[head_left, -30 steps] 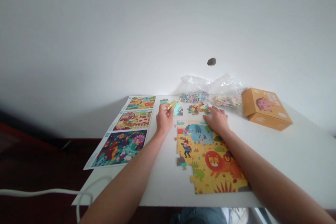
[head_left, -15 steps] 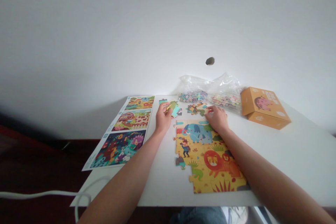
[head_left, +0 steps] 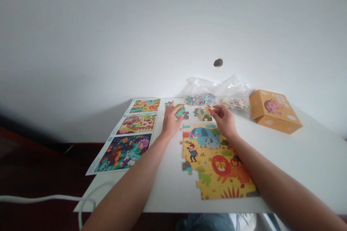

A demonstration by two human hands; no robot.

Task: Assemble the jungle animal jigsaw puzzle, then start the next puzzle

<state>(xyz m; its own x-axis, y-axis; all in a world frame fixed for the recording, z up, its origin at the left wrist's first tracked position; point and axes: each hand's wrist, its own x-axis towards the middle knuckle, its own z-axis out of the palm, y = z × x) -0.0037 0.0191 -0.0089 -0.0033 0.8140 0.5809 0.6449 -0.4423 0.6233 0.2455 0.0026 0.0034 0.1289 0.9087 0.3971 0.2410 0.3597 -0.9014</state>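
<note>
Just beyond the joined puzzle (head_left: 214, 158), both hands were at work among the loose bits! The left hand (head_left: 171, 121) hung beyond its upper left corner, fingers spread over a green piece (head_left: 181, 110), touching or just above it, hard to call. Beyond the puzzle's top edge came the right hand (head_left: 225, 120), thumb and forefinger drawn close at the rim of a pale piece (head_left: 205, 115); whether they truly gripped it, I could not tell.

And the score so far? A fine big section lay flat on the white table (head_left: 168, 184): elephants up top, lions below, the right and bottom sides looking largely straight. But the left side ran ragged, tabs poking out, the lower left corner stepped away! Left of the puzzle, the picture sheet (head_left: 137, 122) showed a like scene at its top, with more landscape to the left of the animals, so that stretch, by my reckoning, was yet unjoined. Two small clusters of pieces lay loose past the puzzle's top edge, and farther beyond it sat clear bags (head_left: 200, 99) full of more. Off its upper right, the orange box (head_left: 279, 110) leaned in on the action!
</note>
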